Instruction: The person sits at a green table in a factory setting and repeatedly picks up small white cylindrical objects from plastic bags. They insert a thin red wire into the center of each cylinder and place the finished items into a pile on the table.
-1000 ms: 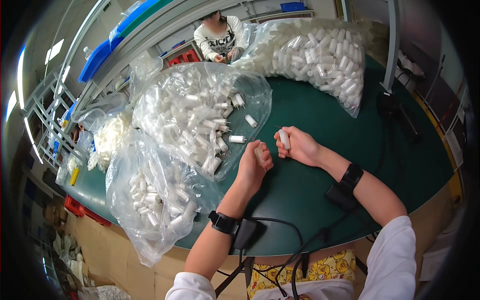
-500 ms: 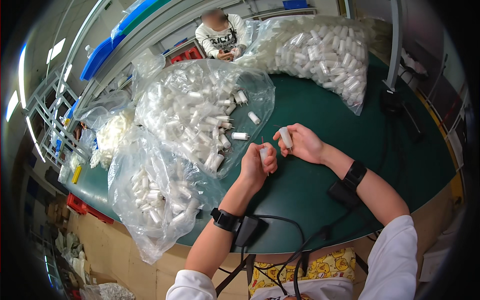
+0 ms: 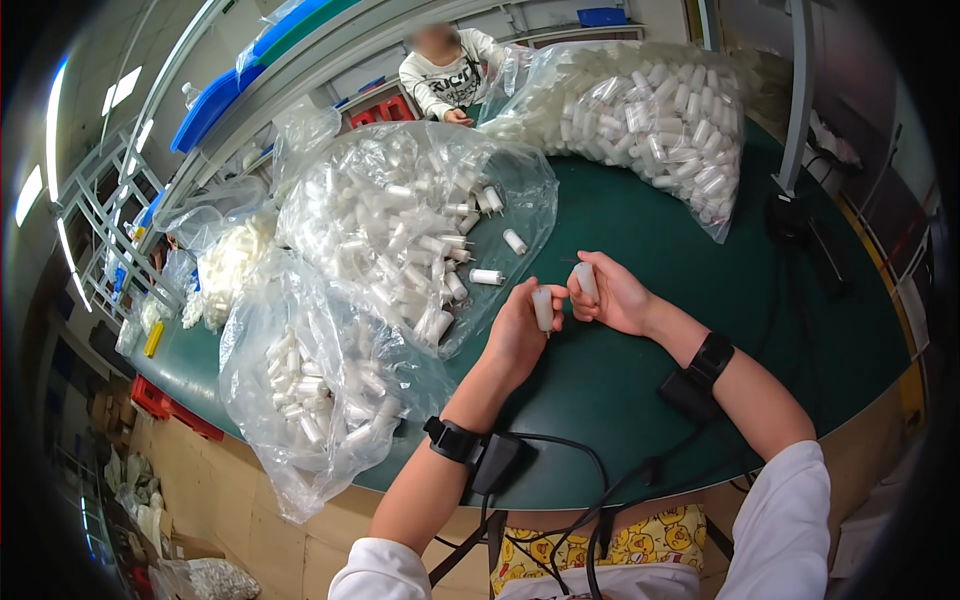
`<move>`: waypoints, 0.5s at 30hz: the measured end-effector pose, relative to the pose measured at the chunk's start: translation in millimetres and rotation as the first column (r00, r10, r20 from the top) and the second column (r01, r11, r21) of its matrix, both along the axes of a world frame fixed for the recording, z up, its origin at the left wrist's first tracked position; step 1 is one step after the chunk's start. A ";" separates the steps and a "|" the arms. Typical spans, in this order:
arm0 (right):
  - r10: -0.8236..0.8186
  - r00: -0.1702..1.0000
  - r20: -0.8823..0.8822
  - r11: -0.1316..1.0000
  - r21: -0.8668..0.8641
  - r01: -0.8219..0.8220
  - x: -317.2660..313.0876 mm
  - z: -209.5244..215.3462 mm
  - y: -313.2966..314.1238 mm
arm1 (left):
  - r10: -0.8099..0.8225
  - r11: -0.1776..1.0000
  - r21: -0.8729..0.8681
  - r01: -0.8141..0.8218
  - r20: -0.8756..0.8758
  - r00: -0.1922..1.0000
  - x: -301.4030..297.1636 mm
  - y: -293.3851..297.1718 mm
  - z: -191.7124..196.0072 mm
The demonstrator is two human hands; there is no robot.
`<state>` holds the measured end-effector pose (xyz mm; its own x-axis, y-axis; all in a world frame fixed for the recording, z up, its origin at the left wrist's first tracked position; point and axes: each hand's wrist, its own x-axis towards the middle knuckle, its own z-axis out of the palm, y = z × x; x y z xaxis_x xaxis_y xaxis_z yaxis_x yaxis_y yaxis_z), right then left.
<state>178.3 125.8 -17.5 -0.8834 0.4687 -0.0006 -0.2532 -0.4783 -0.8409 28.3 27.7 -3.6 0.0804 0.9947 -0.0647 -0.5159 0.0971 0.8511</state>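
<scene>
My left hand (image 3: 517, 335) grips a small white plastic tube (image 3: 543, 308), held upright over the green table (image 3: 640, 240). Beside it, my right hand (image 3: 612, 297) holds a second white tube (image 3: 586, 281) between thumb and fingers. The two tubes are close together, a small gap between them. Just left of my hands lies an open clear bag (image 3: 400, 220) full of the same white tubes, and a few loose tubes (image 3: 487, 277) lie at its mouth.
A second clear bag of tubes (image 3: 300, 400) hangs over the table's near-left edge. A large bag (image 3: 650, 110) sits at the far right. Another person (image 3: 445, 75) works across the table. A grey post (image 3: 798, 110) stands right. Cables run from my wristbands.
Both hands have drawn closer together and slightly toward me. The left hand now shows its tube upright next to the right hand's tube.
</scene>
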 end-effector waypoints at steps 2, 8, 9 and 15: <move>-0.022 1.000 0.003 1.000 -0.001 0.022 -1.6 1.3 -2.6 | 0.001 1.000 0.007 -0.001 -0.053 0.999 1.9 -0.2 -0.6; -0.003 1.000 -0.004 1.000 -0.012 0.003 0.7 2.5 -1.3 | -0.016 0.998 0.060 0.023 -0.107 0.994 5.6 -2.1 0.7; 0.008 1.000 -0.015 1.000 0.013 -0.008 -0.4 1.6 -0.4 | -0.017 0.998 0.062 0.025 -0.116 0.993 3.2 -1.4 -1.9; 0.032 0.999 -0.015 0.996 0.088 -0.030 -0.7 1.6 -1.1 | 0.001 0.999 0.049 -0.001 -0.003 1.000 1.7 -0.7 -5.3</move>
<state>177.6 124.6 -16.0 -0.8970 0.4388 0.0536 -0.2533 -0.4107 -0.8759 30.0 27.0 -9.0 0.0794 0.9967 -0.0164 -0.5136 0.0550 0.8563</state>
